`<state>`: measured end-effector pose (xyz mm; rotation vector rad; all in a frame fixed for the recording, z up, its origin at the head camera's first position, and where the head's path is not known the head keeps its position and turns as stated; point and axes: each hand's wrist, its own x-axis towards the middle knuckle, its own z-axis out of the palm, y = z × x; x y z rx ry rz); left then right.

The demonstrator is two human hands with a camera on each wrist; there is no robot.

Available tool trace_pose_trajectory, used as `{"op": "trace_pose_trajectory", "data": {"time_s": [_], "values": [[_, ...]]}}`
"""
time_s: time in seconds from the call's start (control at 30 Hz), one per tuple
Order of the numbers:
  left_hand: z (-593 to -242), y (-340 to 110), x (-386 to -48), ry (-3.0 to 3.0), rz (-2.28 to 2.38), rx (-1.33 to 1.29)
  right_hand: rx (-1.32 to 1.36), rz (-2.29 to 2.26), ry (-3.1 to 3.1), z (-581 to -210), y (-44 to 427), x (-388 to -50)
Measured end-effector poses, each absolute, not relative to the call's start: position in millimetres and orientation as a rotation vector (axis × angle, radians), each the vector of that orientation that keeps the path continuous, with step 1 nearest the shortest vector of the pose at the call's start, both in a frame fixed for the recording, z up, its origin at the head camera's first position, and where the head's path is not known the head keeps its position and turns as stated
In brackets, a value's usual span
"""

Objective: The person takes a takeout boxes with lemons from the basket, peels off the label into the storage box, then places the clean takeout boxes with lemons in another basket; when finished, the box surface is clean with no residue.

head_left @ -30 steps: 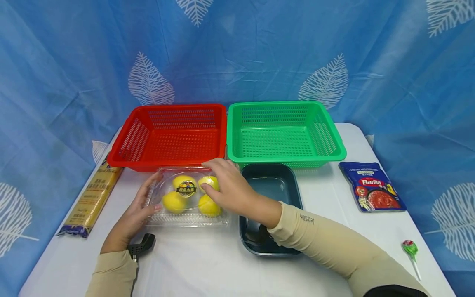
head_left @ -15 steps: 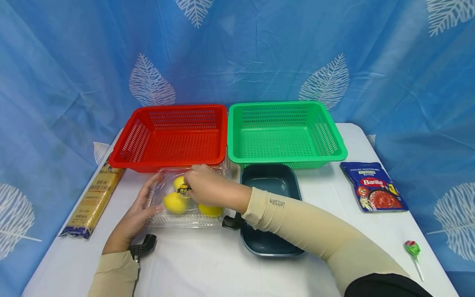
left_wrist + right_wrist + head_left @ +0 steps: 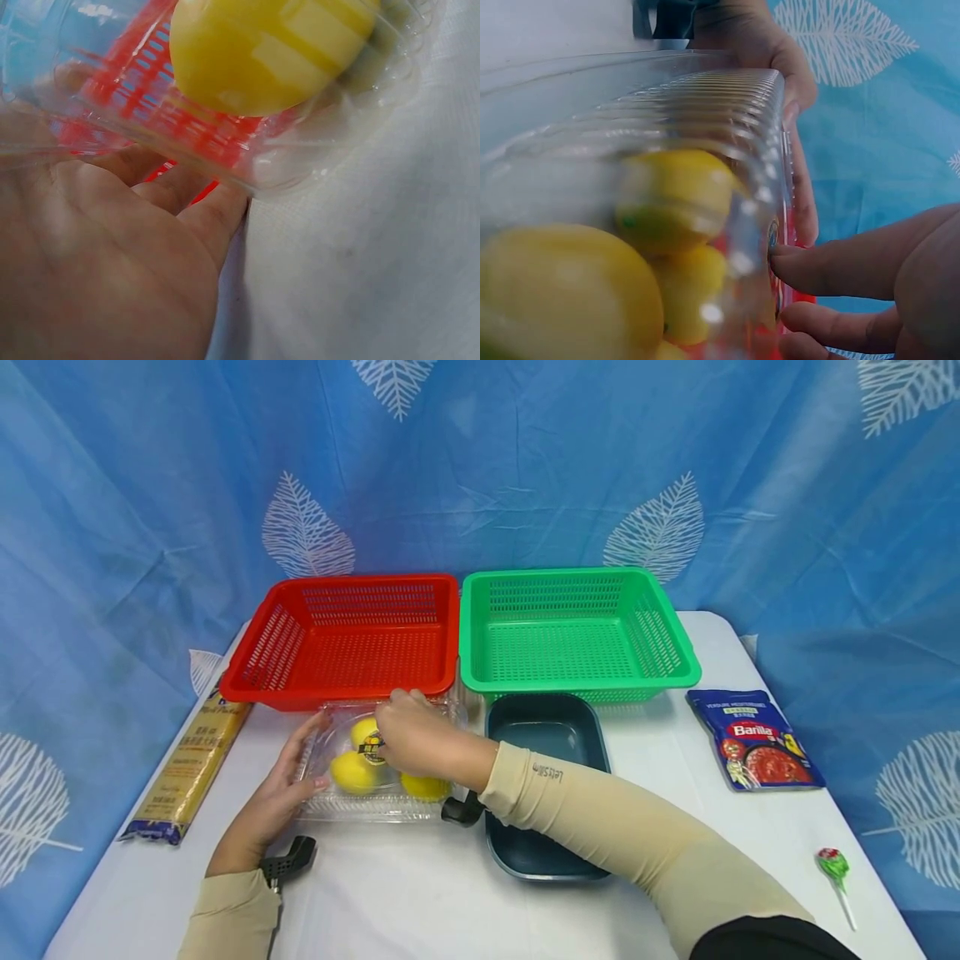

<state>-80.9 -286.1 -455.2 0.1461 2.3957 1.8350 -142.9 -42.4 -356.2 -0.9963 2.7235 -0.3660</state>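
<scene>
Here | left hand spread against clear box | right hand touching label, grip unclear

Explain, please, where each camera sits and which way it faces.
Head: worn on the head, facing forward and down at the table; left grip, right grip and both sleeves show.
Left wrist: worn there, looking past the left grip, which shows, at a lemon in the clear container.
Right wrist: worn there, looking across the clear container toward the left grip; both grips show.
Head and left wrist both show the red basket.
</scene>
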Motion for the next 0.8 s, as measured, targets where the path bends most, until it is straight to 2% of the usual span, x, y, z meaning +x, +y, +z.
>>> {"op": "trace_pose_trajectory", "data": {"time_s": [0.53,0.8], "values": [[-456,-287,-80,2.369,1.86,0.151,-1.007,-0.551,2.751,-362,-44,-140],[-457,-288,-80,2.367,1.86,0.175,-1.115,-0.741,2.622,-357,-39,-128]]}}
